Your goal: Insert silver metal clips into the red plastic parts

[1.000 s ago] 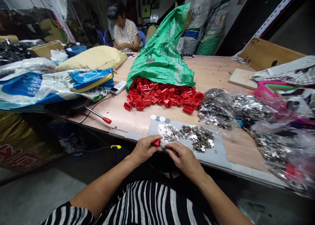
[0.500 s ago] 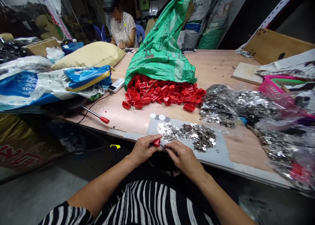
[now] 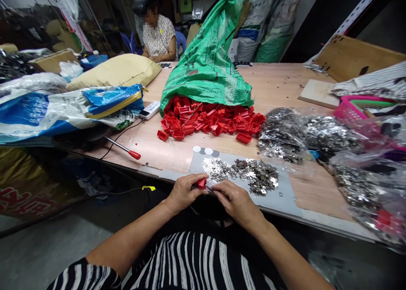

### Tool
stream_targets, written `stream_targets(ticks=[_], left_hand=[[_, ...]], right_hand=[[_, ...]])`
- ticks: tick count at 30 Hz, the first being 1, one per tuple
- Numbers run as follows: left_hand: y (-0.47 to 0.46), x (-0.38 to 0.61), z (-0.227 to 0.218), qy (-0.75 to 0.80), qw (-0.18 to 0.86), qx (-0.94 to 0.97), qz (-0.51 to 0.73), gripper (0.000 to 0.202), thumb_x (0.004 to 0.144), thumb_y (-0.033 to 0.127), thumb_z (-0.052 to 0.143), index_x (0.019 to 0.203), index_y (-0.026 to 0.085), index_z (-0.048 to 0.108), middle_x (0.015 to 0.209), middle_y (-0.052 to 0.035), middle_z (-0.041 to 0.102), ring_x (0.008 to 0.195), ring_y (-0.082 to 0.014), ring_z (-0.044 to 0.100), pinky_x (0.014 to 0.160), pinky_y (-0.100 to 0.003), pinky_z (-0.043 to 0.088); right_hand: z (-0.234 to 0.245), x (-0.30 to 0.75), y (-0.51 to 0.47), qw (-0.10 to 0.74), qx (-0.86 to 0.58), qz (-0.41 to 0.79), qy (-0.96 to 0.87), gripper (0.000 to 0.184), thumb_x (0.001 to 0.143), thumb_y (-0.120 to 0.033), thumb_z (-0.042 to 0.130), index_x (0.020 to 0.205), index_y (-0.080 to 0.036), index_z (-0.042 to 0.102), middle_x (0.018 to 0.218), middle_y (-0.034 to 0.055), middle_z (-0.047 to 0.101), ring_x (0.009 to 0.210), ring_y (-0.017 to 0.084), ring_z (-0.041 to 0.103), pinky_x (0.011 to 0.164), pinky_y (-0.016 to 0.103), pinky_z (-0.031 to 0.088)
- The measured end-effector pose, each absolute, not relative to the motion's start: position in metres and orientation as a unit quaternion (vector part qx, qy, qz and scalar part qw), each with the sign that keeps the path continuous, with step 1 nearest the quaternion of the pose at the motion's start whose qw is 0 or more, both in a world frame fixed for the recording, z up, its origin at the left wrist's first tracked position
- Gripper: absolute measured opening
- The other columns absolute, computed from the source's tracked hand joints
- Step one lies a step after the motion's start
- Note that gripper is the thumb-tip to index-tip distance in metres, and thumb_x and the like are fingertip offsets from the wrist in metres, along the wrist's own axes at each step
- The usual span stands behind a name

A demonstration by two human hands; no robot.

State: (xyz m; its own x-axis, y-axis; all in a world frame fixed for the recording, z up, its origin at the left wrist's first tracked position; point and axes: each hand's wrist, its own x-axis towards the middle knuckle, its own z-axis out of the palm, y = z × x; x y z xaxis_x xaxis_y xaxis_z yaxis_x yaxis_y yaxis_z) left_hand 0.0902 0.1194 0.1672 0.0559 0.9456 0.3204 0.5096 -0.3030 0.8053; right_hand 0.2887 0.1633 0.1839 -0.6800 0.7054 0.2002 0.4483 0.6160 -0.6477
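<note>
A small, open-ended red plastic housing [image 3: 201, 183] is at the near edge of the bench [image 3: 269, 80], pinched between the thumb and fingers of the left hand [image 3: 184, 192]. The right hand [image 3: 234, 200] pinches a slender metal piece [image 3: 209, 188], its end at the housing's opening; whether it reaches inside cannot be told. Just beyond, a flat grey sheet [image 3: 287, 199] reaches the bench's front edge and carries a heap of small stamped metal pieces [image 3: 215, 168], bright on the left, darker on the right. A strip of wood-toned bench top separates the sheet from a pile of matching red plastic housings [image 3: 209, 123] at the mouth of a green woven sack [image 3: 209, 76], whose dark printed characters are too creased to read. To the left, a rod with a red grip [image 3: 134, 154] juts towards the front edge, near a white handheld device [image 3: 150, 110]. A blue-and-white printed sack [image 3: 34, 108] bears white lettering, too small to make out; below bench level, a yellowish sack [image 3: 25, 201] shows large red characters, partly cut off. Clear plastic bags of metal pieces [image 3: 281, 131] crowd the right side beside a pink plastic basket [image 3: 344, 108]. Behind them, dark-flecked bench top stretches between the green sack and an upright brown board [image 3: 361, 57].
</note>
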Motion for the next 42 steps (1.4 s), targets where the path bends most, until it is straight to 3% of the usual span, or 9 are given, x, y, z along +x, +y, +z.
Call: stream_targets(ticks=[13,29,39,42], left_hand=[[0.120,0.090,0.164,0.525,0.241,0.687,0.441,0.042,0.074,0.020,0.073,0.115,0.021,0.062,0.105,-0.0058,0.072,0.096,-0.0182,0.068,0.087,-0.030,0.053],[0.116,0.097,0.166,0.549,0.270,0.646,0.457,0.036,0.074,0.021,0.072,0.109,0.024,0.067,0.107,-0.0048,0.072,0.097,-0.0204,0.067,0.089,-0.032,0.051],[0.103,0.099,0.177,0.559,0.306,0.611,0.469,0.031,0.070,0.022,0.076,0.099,0.020,0.066,0.094,-0.0029,0.070,0.085,-0.0165,0.064,0.083,-0.028,0.048],[0.097,0.106,0.184,0.542,0.381,0.543,0.515,0.031,0.070,0.024,0.076,0.099,0.020,0.064,0.093,-0.0013,0.068,0.083,-0.0149,0.062,0.082,-0.027,0.047]], right_hand=[[0.189,0.288,0.166,0.219,-0.341,0.299,-0.864,0.018,0.087,-0.012,0.054,0.095,-0.022,0.067,0.090,0.0044,0.067,0.083,0.017,0.064,0.075,0.029,0.052],[0.191,0.267,0.146,0.162,-0.415,0.185,-0.876,0.019,0.091,-0.014,0.045,0.092,-0.020,0.063,0.088,0.0061,0.063,0.076,0.018,0.063,0.066,0.029,0.051],[0.193,0.295,0.143,0.246,-0.400,0.287,-0.835,0.020,0.096,-0.024,0.039,0.108,-0.023,0.054,0.101,0.0075,0.060,0.091,0.020,0.061,0.080,0.034,0.049],[0.196,0.304,0.137,0.229,-0.401,0.357,-0.812,0.020,0.097,-0.028,0.036,0.111,-0.024,0.050,0.091,0.0035,0.064,0.079,0.017,0.062,0.074,0.031,0.049]])
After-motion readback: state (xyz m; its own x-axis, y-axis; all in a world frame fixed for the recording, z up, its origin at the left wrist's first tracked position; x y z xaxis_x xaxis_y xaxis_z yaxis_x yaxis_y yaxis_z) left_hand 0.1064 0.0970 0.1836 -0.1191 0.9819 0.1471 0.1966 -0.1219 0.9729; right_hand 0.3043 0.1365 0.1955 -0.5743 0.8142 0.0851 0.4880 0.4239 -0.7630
